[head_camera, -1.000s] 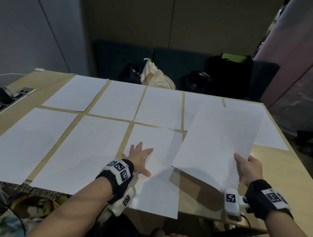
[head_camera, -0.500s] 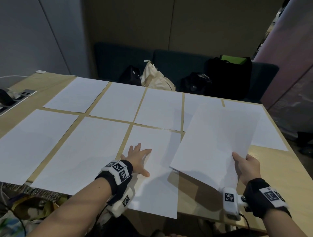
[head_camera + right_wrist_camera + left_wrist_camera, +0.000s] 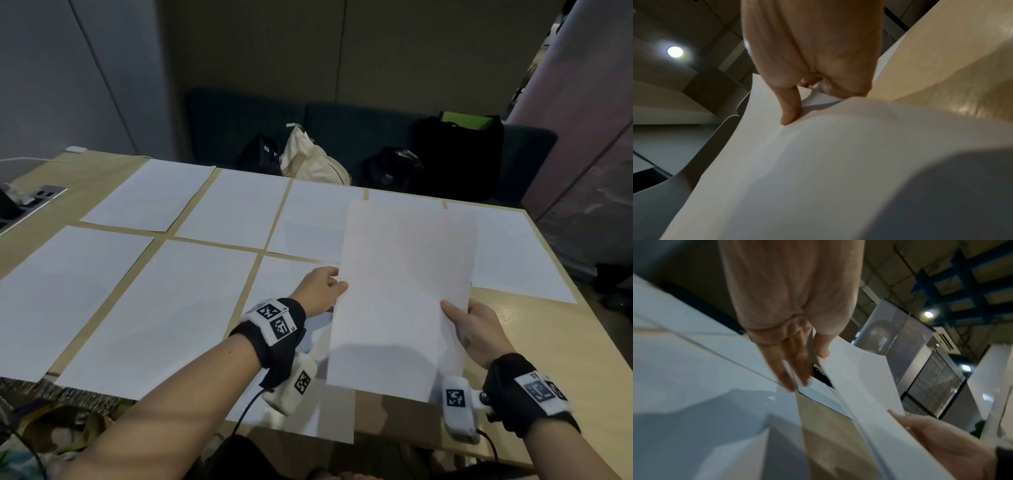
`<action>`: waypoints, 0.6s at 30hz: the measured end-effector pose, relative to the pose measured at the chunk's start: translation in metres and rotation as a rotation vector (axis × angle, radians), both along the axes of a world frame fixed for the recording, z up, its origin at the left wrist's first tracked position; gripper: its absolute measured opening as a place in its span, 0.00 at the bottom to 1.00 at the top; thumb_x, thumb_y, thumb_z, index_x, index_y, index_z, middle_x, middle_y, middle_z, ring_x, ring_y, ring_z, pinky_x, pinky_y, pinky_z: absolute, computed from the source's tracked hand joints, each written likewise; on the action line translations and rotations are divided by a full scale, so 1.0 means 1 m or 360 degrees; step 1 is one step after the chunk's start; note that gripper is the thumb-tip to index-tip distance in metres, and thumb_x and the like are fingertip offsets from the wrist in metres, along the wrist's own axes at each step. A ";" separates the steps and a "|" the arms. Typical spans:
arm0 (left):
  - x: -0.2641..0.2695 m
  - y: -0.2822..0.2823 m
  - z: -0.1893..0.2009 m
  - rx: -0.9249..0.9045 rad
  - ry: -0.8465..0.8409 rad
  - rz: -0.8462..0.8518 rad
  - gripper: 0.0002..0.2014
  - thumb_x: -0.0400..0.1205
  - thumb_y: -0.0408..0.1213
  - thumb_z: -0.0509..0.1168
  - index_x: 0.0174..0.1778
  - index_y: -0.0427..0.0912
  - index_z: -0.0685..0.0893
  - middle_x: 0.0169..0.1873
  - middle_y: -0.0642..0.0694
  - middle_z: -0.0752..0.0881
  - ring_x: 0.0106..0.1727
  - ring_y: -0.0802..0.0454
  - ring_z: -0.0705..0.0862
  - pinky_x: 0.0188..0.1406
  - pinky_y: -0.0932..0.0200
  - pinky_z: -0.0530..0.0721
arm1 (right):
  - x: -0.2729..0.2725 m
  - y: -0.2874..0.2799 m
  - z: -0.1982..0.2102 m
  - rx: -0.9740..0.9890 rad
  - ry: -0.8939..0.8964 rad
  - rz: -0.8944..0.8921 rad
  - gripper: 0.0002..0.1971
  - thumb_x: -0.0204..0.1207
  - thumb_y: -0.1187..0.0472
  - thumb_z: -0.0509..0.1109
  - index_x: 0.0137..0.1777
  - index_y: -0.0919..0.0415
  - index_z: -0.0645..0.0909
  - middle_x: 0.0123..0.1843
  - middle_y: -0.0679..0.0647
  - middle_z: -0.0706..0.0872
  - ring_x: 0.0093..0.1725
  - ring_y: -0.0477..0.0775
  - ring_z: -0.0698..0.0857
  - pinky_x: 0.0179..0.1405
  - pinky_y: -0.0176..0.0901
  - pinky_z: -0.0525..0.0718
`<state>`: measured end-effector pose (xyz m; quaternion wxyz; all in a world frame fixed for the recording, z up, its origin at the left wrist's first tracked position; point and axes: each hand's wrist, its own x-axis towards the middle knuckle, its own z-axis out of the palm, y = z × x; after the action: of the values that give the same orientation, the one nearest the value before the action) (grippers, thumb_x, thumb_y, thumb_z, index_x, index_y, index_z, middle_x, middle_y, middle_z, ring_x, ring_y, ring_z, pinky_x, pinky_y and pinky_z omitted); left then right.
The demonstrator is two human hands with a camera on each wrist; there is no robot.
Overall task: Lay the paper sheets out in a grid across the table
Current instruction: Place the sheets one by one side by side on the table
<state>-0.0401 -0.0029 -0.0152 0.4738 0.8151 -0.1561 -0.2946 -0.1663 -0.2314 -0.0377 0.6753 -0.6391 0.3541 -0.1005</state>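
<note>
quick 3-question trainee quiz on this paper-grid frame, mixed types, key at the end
1. True or false: only the right hand holds the lifted stack of sheets.
2. How many sheets lie in the far row on the table?
3. Where is a free spot in the near row: A) far left, B) right end?

Key: 1 false, the left hand pinches its left edge too. 2 five. 3 B.

Wooden table (image 3: pixel 534 359); white paper sheets (image 3: pixel 236 209) flat in two rows, narrow gaps.
</note>
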 end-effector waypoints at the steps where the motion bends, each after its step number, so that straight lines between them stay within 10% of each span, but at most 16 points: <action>1: -0.001 -0.004 0.000 -0.0054 0.0010 0.0049 0.18 0.83 0.34 0.59 0.69 0.35 0.78 0.52 0.33 0.87 0.49 0.40 0.84 0.54 0.48 0.84 | 0.000 -0.001 0.000 -0.0012 -0.0015 0.0012 0.16 0.79 0.67 0.64 0.65 0.72 0.75 0.50 0.58 0.87 0.48 0.61 0.86 0.51 0.51 0.87; 5: -0.001 -0.014 -0.002 -0.0136 0.0047 0.0235 0.20 0.78 0.33 0.68 0.65 0.31 0.79 0.55 0.36 0.87 0.46 0.48 0.84 0.30 0.65 0.84 | -0.005 -0.009 -0.003 -0.0031 -0.0095 -0.0075 0.14 0.79 0.67 0.65 0.64 0.66 0.76 0.47 0.55 0.87 0.45 0.55 0.86 0.41 0.41 0.88; 10: -0.010 -0.022 0.005 -0.0397 0.0271 0.0292 0.15 0.74 0.31 0.73 0.55 0.33 0.81 0.37 0.46 0.86 0.36 0.55 0.86 0.25 0.66 0.85 | -0.021 -0.026 -0.011 -0.0126 -0.0088 -0.0283 0.09 0.78 0.67 0.67 0.55 0.69 0.81 0.39 0.57 0.85 0.26 0.43 0.86 0.22 0.30 0.82; 14: -0.017 -0.033 0.003 -0.0453 0.0375 0.0233 0.10 0.72 0.31 0.75 0.44 0.39 0.81 0.36 0.46 0.86 0.34 0.55 0.86 0.22 0.66 0.84 | -0.035 -0.041 -0.017 -0.0163 -0.0070 -0.0408 0.15 0.76 0.67 0.69 0.60 0.75 0.81 0.42 0.57 0.87 0.38 0.54 0.86 0.35 0.34 0.87; 18: -0.024 -0.044 -0.003 -0.0445 0.0383 0.0220 0.09 0.73 0.32 0.74 0.40 0.42 0.79 0.35 0.46 0.84 0.33 0.54 0.83 0.23 0.65 0.84 | -0.048 -0.052 -0.012 -0.0228 -0.0068 -0.0475 0.11 0.77 0.68 0.68 0.58 0.72 0.81 0.34 0.54 0.89 0.30 0.49 0.87 0.26 0.27 0.85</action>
<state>-0.0643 -0.0469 -0.0181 0.6168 0.7090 -0.0814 -0.3321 -0.2146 -0.2833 -0.0492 0.6130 -0.6236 0.4226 -0.2384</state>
